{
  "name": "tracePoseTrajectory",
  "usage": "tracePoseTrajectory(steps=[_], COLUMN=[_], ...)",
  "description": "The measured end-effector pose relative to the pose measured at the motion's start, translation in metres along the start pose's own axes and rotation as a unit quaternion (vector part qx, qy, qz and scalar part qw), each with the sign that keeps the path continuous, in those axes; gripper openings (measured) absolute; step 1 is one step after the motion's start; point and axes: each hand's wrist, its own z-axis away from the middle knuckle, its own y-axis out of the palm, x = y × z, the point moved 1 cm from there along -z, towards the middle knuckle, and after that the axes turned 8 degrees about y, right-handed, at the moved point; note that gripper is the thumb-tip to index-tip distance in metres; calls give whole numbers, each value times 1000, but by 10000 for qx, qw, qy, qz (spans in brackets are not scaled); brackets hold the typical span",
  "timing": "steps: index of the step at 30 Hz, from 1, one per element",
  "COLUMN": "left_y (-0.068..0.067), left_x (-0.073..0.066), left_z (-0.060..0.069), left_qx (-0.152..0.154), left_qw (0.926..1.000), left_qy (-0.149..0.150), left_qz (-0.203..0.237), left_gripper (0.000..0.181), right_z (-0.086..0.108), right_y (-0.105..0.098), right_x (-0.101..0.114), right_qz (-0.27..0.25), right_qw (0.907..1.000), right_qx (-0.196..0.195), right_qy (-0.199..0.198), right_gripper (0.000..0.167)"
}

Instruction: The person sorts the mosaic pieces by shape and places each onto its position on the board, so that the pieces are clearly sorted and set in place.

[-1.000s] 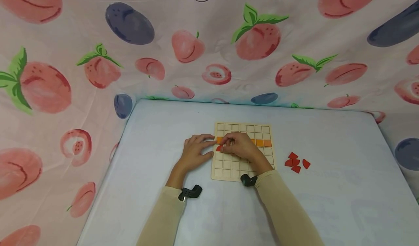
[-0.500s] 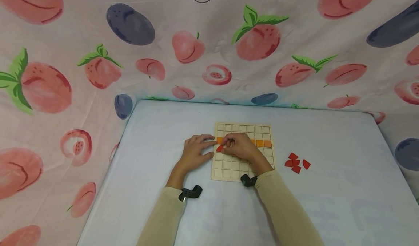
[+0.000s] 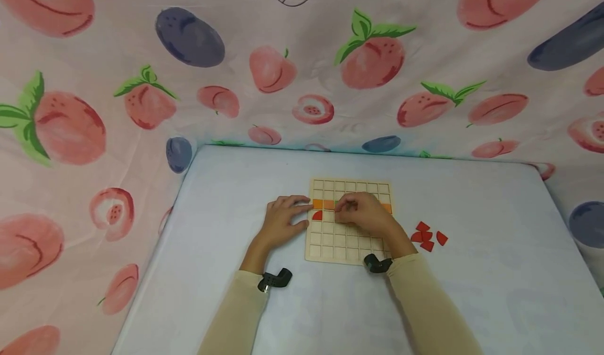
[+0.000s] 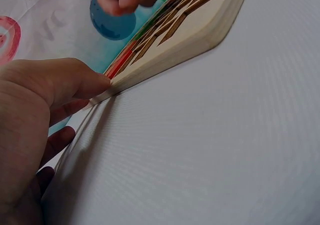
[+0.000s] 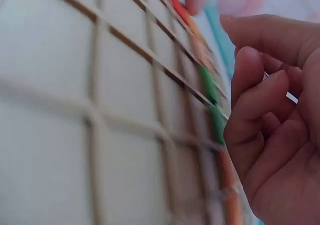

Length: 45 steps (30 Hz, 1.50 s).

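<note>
A wooden grid board (image 3: 327, 252) lies on the white table. My left hand (image 3: 284, 218) rests at its left edge, fingers extended, and the thumb (image 4: 75, 77) touches the board's side in the left wrist view. One red quarter-round piece (image 3: 317, 216) sits in the leftmost cell just below a row of coloured tiles. That row begins with an orange tile (image 3: 317, 204); part of it is hidden behind my right hand (image 3: 365, 213). The right hand hovers over the board with loosely bent fingers and holds nothing. Green tiles (image 5: 209, 85) of the row show in the right wrist view.
Several loose red pieces (image 3: 427, 235) lie in a small cluster on the table (image 3: 509, 239), right of the board. A fruit-printed cloth (image 3: 368, 108) hangs behind the table and along its left side.
My right hand has released the red piece in the leftmost cell and moved right across the board. The left hand has stayed at the board's edge.
</note>
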Motion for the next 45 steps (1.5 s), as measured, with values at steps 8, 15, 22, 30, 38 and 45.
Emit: tracePoseTrajectory(steps=[8, 15, 22, 30, 38, 45], left_y=[0, 1, 1, 1, 0, 0], left_x=[0, 0, -1, 0, -2, -1], left_z=[0, -1, -1, -1, -1, -1], left_qx=[2, 63, 87, 96, 119, 108], left_qw=[10000, 10000, 10000, 9999, 9999, 9999], left_qy=[-32, -68, -39, -82, -62, -90], left_qz=[-48, -25, -28, -65, 12, -9], left_gripper=[41, 42, 41, 42, 42, 41], right_z=[30, 60, 86, 102, 108, 106], right_y=[-59, -103, -136, -149, -150, -149], right_x=[-16, -41, -71, -97, -118, -124], right_qz=[255, 1023, 1539, 1655, 1750, 1666], right_qw=[9982, 9891, 9801, 9760, 9759, 9792], right_qx=[-486, -589, -340, 64, 232, 253], right_qy=[234, 885, 1204, 1416, 1283, 1130], right_gripper=[15, 25, 31, 37, 40, 40])
